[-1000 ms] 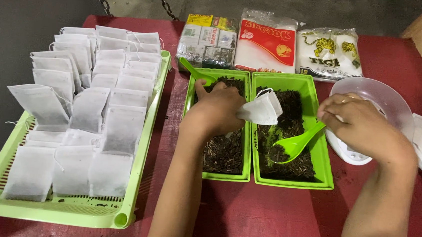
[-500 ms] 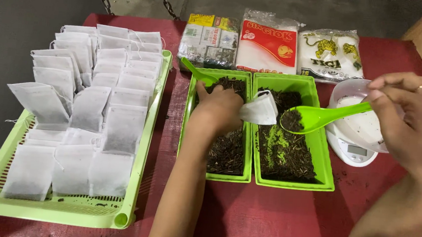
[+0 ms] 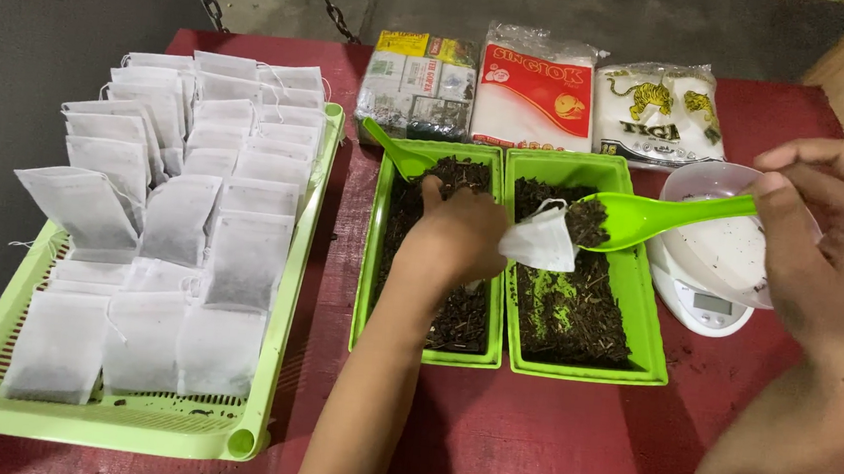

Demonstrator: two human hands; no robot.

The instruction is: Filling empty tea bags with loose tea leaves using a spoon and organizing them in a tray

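I have the small white filter bag point(image 3: 540, 242) pinched open in my left hand point(image 3: 457, 240), held just over the seam between the two green trays, with its mouth turned toward the spoon. My right hand point(image 3: 823, 248) grips the handle of the green spoon point(image 3: 645, 214), fingers closed round it, and the bowl of the spoon carries a heap of dark dried leaf right at the bag's opening. I judge this to be the filling step: the load is at the mouth but not yet tipped in. The move now calls for a slow tilt of the spoon while the left fingers keep the mouth wide, or leaf will spill back into the right tray point(image 3: 647, 335) below. The left tray point(image 3: 370, 263) holds more leaf and a second green spoon point(image 3: 394, 150). Just beside my right hand a clear bowl point(image 3: 707, 184) sits on a small white scale point(image 3: 693, 303). Three packets point(image 3: 533, 100) lie behind the trays, and a green basket point(image 3: 261, 375) of filled bags point(image 3: 178, 218) stands well to the left on the red table point(image 3: 546, 447).
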